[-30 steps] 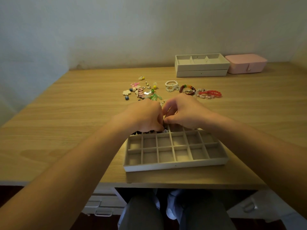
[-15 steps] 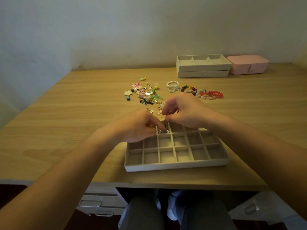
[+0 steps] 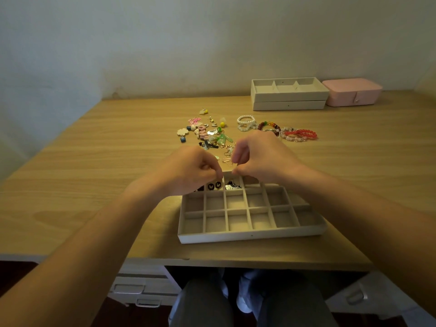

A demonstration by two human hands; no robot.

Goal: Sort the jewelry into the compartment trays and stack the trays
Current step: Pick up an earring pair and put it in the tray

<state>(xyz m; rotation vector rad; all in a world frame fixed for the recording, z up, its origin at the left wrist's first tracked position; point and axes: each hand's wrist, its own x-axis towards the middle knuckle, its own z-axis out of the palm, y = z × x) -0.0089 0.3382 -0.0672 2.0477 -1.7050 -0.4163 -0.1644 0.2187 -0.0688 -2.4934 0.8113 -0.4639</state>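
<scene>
Moved: the left hand [image 3: 191,171] has lifted out of the far row of the compartment tray [image 3: 250,236] and drawn up to the right hand [image 3: 259,159], baring a pair of black butterfly studs [image 3: 214,185]. The right hand has hardly shifted.
Grip: each hand is curled, thumb and forefinger tips pressed together, the two pinches almost meeting over the tray's 12 o'clock edge. Whatever is pinched is too small to see, so I cannot tell whether either hand holds a piece.
Tray: it sits near the front edge of the desk [image 3: 82,161]. Only the far row is filled, with the studs at 11 o'clock and a dark-and-silver piece [image 3: 232,186] one cell to their right. The two nearer rows look bare.
Unsorted: the loose jewelry [image 3: 212,135] is heaped at 12 o'clock beyond the tray, gold hook earrings [image 3: 227,161] lie just past its far edge, and bead bracelets [image 3: 299,134] are at 1 o'clock.
Stack: the stacked trays [image 3: 289,105] stand at 1 o'clock by the wall, with a pink box [image 3: 352,92] beside them at 2 o'clock.
Step, by my judgement: freeing or pairing one small earring before it goes into a cell.
Doing it well: work low over an open cell so a slip lands inside the tray. Let go only once the fingertips are between the walls. Keep each pair in one cell. Save the bracelets for the wider compartments at the back.
</scene>
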